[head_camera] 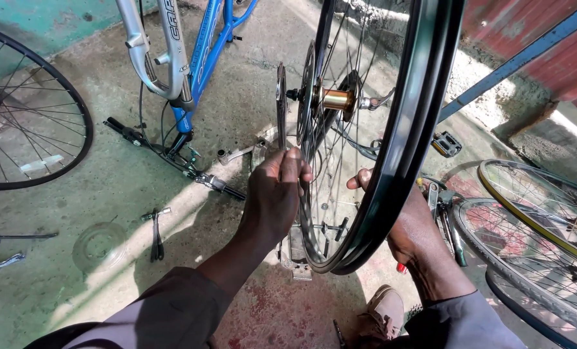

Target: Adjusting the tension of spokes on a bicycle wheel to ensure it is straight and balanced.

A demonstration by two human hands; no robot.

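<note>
Bicycle wheel (392,148) held upright above the concrete floor (107,187), seen nearly edge-on.

Its gold hub (335,99) axle points sideways. The left hand (277,194), fingers pressed together, pinches a sprocket (281,106) beside the spokes; the right hand (412,226) sits behind the rim, its grip hidden. Around lie a blue bike frame (204,52), spare wheels (23,110), a pedal (446,143) and tools (156,229).
</note>
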